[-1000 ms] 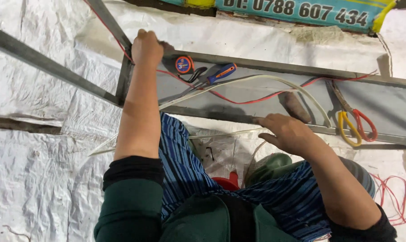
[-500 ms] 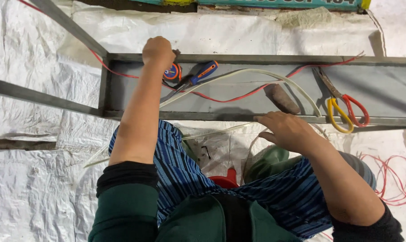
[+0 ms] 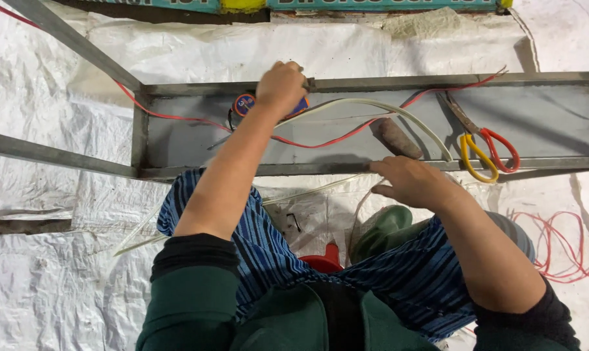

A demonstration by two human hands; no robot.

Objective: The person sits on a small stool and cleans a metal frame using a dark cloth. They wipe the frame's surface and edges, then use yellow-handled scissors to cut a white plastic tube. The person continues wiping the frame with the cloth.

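Reaching across a grey metal frame (image 3: pixel 346 168) laid on white sheeting (image 3: pixel 53 279), our left hand (image 3: pixel 281 88) closes over something at the frame's far rail; the fingers are curled shut, but we cannot tell exactly what they hold, since the hand hides it. Just beside that hand, to its left, lies a small round tape measure (image 3: pixel 244 104), red and blue, and a blue-handled tool (image 3: pixel 299 106) peeks out just beneath the knuckles. Our right hand (image 3: pixel 411 183) rests on the near rail, fingers spread and loosely bent, its grip open and empty, the fingertips near a white cable (image 3: pixel 379 107) that arcs across the panel inside the frame. A red wire (image 3: pixel 346 135) snakes through the frame from left to right, crossing under the white cable. A brown cylinder (image 3: pixel 396 138) lies on the panel just beyond our right hand. Scissors (image 3: pixel 483 143) with one yellow and one red handle sit at the right, well apart from both hands. More red wire is looped on the sheeting at the near right. Below us we see striped blue cloth (image 3: pixel 268 253), a green boot (image 3: pixel 385 231) and a red stool (image 3: pixel 323 263).
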